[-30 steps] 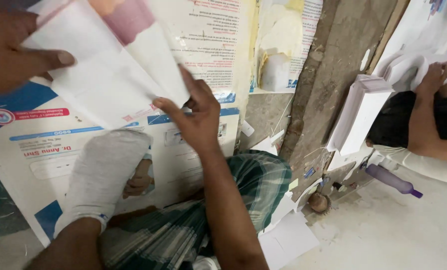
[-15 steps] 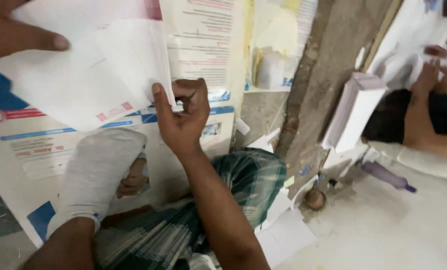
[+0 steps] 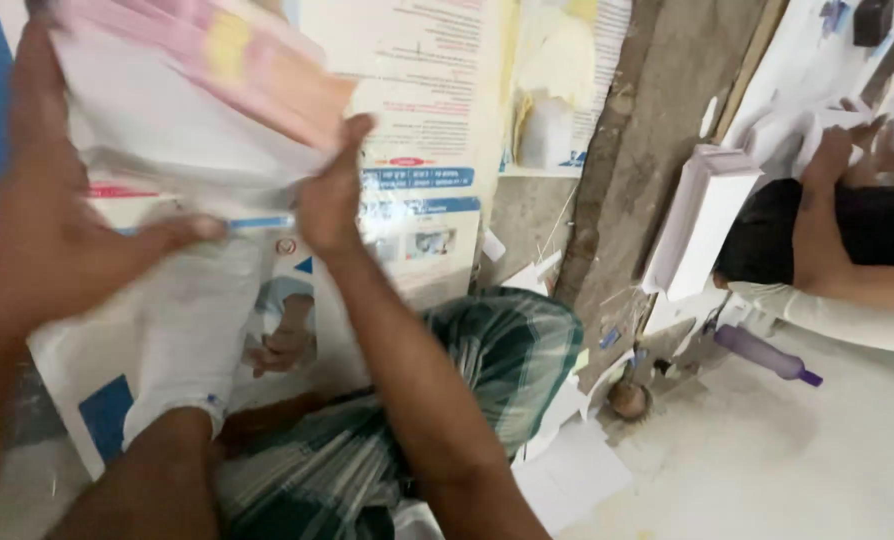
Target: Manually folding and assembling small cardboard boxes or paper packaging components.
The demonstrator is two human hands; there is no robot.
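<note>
I hold a blurred bundle of paper sheets (image 3: 182, 110), white with a pink and yellow printed face, up in front of me. My left hand (image 3: 52, 235) grips its left side, thumb stretched under the lower edge. My right hand (image 3: 332, 195) presses flat against its right edge, fingers pointing up. Below the bundle lies my leg in a white wrapping (image 3: 197, 340), with green checked cloth (image 3: 507, 360) over my lap.
Large printed poster sheets (image 3: 432, 110) lie on the floor under the bundle. To the right run a grey concrete strip (image 3: 657, 130), a stack of white paper (image 3: 702, 220) and a purple bottle (image 3: 767, 355). Another person's arm (image 3: 837, 240) works at the far right. Loose white sheets (image 3: 577, 470) lie by my knee.
The bundle has turned, so its pink printed face now shows. My left hand came down from the top left corner to its left side. My right hand rose and flattened against the right edge.
</note>
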